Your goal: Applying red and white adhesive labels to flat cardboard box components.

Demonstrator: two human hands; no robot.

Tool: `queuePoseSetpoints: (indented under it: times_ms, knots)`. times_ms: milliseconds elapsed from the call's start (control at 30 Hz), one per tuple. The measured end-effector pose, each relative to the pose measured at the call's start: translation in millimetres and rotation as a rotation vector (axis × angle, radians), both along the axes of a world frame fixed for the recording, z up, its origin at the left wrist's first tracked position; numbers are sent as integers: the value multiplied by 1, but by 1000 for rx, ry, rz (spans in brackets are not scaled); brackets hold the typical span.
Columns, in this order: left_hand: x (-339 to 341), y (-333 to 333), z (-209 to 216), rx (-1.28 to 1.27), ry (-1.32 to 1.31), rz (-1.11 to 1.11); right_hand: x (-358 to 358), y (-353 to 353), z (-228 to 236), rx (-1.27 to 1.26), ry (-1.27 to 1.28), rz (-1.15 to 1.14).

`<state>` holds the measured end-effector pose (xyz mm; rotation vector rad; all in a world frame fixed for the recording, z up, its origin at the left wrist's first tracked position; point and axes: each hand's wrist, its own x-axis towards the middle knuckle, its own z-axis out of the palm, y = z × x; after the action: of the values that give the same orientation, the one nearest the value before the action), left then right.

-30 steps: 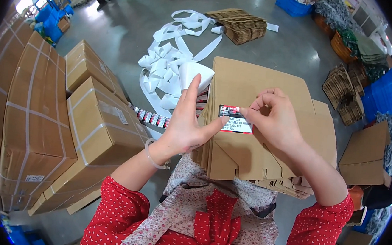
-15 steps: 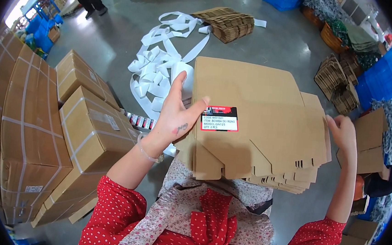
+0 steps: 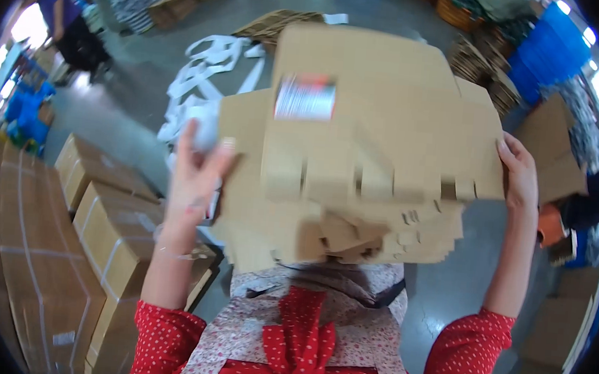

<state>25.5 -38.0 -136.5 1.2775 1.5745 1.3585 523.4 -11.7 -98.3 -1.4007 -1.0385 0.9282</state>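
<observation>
Pulled forward off the pile since half a second ago, the top flattened carton (image 3: 389, 124) now sits farther from the body, baring the left part of the carton stack (image 3: 244, 168) beneath, and the left thumb has come away from its label. The right hand (image 3: 519, 169) pinches this carton's right edge, thumb on the upper face. The left hand (image 3: 193, 175) is spread, thumb and forefinger apart, the thumb's tip overlapping the stack's left edge; whether it presses there I cannot tell. Up and to the right of that thumb, the red-and-white label (image 3: 306, 99) lies on the carton's face, its print blurred by motion. Just behind the left fingertips stands a white label roll (image 3: 207, 123), partly hidden, and beyond it loose white backing strip (image 3: 203, 74) curls over the floor. A clear bracelet (image 3: 174, 254) circles the left wrist, and a floral apron (image 3: 260, 331) lies between the forearms. Left of the left hand rise large strapped shipping cartons (image 3: 48, 251). Right of the right hand is an opened cardboard box (image 3: 552, 150). Farthest out, a person in dark trousers (image 3: 76, 29) stands ahead and to the left of the left hand.
</observation>
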Motion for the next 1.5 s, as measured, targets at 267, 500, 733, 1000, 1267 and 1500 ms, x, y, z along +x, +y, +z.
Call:
queuePoseSetpoints:
  times_ms: [267, 500, 733, 1000, 1267, 1500]
  knots:
    - [-32, 19, -2, 233, -50, 38, 166, -46, -246, -432, 177, -768]
    - [-53, 22, 38, 344, 84, -6, 111, -29, -144, -313, -264, -473]
    - [-16, 23, 141, 634, 121, -3, -200, -7, 100, 498, -318, 357]
    - [9, 10, 198, 715, 14, -103, -320, -5, 98, 875, -142, 594]
    - [-4, -11, 167, 531, -246, -305, -328, -1, 82, 949, -433, 420]
    - [-29, -11, 156, 285, 93, -367, -340, -2, 70, 921, -612, 396]
